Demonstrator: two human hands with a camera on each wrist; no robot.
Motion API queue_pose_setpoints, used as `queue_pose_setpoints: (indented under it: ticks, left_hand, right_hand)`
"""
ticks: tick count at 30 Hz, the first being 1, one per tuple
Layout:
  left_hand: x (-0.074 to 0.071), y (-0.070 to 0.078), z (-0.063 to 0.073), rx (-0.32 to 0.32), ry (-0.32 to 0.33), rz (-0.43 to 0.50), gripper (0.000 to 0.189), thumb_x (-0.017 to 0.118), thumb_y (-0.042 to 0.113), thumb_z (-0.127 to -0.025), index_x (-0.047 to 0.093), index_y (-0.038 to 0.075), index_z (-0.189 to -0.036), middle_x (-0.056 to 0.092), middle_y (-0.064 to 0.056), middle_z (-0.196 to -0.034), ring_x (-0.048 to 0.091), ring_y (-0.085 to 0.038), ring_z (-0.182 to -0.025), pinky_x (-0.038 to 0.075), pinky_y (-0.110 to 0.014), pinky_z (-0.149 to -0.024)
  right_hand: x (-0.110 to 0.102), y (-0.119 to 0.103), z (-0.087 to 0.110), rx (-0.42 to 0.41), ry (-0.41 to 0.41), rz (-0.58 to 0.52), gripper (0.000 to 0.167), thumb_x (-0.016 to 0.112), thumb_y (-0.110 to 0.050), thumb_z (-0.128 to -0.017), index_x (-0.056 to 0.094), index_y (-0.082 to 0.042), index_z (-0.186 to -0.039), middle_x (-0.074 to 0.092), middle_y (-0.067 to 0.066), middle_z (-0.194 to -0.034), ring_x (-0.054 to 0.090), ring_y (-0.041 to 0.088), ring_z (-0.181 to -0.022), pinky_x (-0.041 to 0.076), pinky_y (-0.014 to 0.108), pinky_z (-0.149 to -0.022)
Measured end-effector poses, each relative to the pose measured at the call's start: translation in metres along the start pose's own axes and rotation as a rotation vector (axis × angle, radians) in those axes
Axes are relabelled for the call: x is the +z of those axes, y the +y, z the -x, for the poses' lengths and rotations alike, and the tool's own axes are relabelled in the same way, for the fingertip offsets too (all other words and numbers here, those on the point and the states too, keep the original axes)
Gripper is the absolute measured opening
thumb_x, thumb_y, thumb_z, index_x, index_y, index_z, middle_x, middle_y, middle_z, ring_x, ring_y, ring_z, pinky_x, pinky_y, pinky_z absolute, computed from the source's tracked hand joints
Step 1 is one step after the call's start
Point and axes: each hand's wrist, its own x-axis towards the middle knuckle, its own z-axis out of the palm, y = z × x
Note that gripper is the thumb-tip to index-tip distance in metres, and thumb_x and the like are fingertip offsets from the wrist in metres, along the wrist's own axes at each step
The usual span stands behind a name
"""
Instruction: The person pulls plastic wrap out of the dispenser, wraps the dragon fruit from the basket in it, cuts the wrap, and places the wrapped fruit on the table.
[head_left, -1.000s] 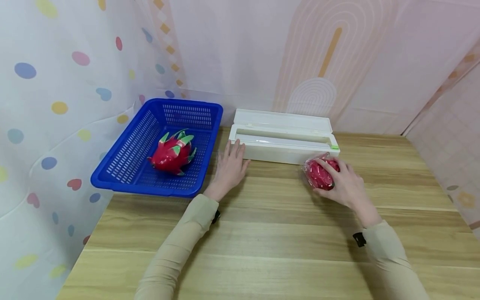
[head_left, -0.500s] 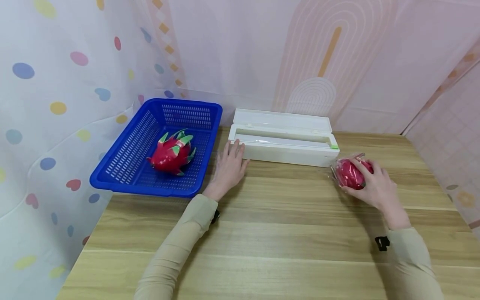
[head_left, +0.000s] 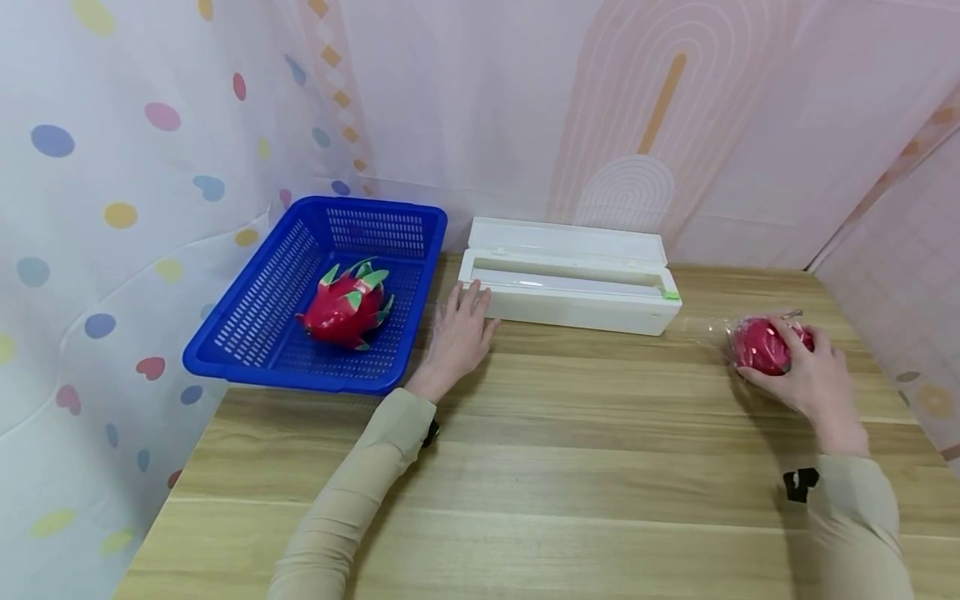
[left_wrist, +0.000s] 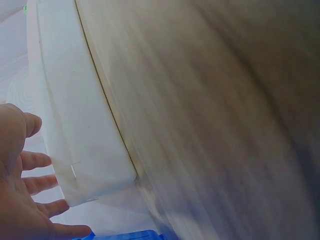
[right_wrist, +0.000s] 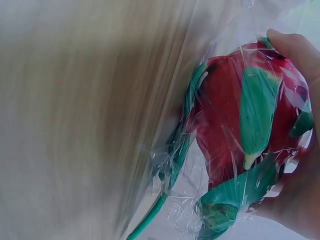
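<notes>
My right hand (head_left: 813,379) grips a red dragon fruit (head_left: 761,346) wrapped in clear cling film, at the right of the table in the head view. Green leaf tips show through crinkled film on the dragon fruit (right_wrist: 220,120) in the right wrist view. Thin clear film (head_left: 708,331) spreads from its left side toward a white cling film dispenser box (head_left: 570,310). The box's lid is raised, and a pale roll (head_left: 562,282) lies inside. With fingers extended, my left hand (head_left: 453,337) touches the left end of the box (left_wrist: 82,100).
Left of the box stands a blue plastic basket (head_left: 300,379), holding another dragon fruit (head_left: 345,308) with green tips. Patterned cloth (head_left: 480,108) hangs behind and beside the wooden table (head_left: 555,467).
My right hand has carried the wrapped dragon fruit rightward, from in front of the box's right end to well beyond it. The left hand stays at the box.
</notes>
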Motion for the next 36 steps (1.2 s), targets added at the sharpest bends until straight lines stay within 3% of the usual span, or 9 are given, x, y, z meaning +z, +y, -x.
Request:
queue_pose_setpoints:
  ticks: [12, 16, 21, 29, 36]
  left_hand:
    - [0.000, -0.001, 0.000, 0.004, 0.008, -0.006, 0.053, 0.043, 0.035, -0.101, 0.038, 0.008, -0.145, 0.031, -0.014, -0.154, 0.025, -0.037, -0.142, 0.031, -0.065, -0.107]
    - [-0.001, -0.001, 0.000, 0.009, 0.010, -0.005, 0.052, 0.043, 0.035, -0.100, 0.038, 0.008, -0.145, 0.031, -0.014, -0.154, 0.025, -0.037, -0.142, 0.032, -0.065, -0.107]
    - [0.001, -0.001, 0.000, 0.020, 0.018, 0.003, 0.052, 0.044, 0.035, -0.100, 0.038, 0.007, -0.145, 0.032, -0.014, -0.153, 0.025, -0.037, -0.142, 0.032, -0.066, -0.106]
    - [0.002, -0.002, 0.001, 0.020, 0.012, 0.001, 0.052, 0.043, 0.035, -0.100, 0.038, 0.008, -0.145, 0.031, -0.013, -0.154, 0.025, -0.037, -0.142, 0.032, -0.066, -0.107]
    - [0.001, -0.003, 0.000, 0.004, -0.010, -0.003, 0.053, 0.042, 0.036, -0.101, 0.036, 0.009, -0.146, 0.029, -0.013, -0.154, 0.023, -0.036, -0.143, 0.031, -0.065, -0.107]
  right_hand:
    - [-0.009, 0.026, 0.004, 0.136, 0.021, -0.003, 0.091, 0.060, -0.057, -0.083, 0.018, -0.014, -0.151, 0.018, 0.043, -0.136, 0.028, 0.070, -0.110, 0.032, 0.076, -0.078]
    - [-0.012, 0.031, 0.004, 0.204, 0.015, 0.027, 0.095, 0.055, -0.065, -0.082, 0.014, -0.014, -0.151, 0.016, 0.045, -0.136, 0.024, 0.072, -0.115, 0.023, 0.082, -0.088]
    - [-0.012, 0.034, 0.004, 0.235, 0.037, 0.044, 0.100, 0.054, -0.072, -0.079, 0.016, -0.013, -0.150, 0.014, 0.045, -0.136, 0.012, 0.071, -0.122, 0.007, 0.080, -0.099]
    - [-0.017, 0.035, 0.005, 0.229, 0.054, -0.001, 0.100, 0.056, -0.066, -0.081, 0.009, -0.014, -0.153, 0.015, 0.043, -0.140, 0.025, 0.067, -0.117, 0.030, 0.076, -0.084]
    - [-0.029, 0.035, 0.004, 0.201, 0.087, -0.016, 0.095, 0.048, -0.065, -0.086, 0.009, -0.009, -0.153, 0.018, 0.042, -0.144, 0.023, 0.067, -0.117, 0.026, 0.073, -0.092]
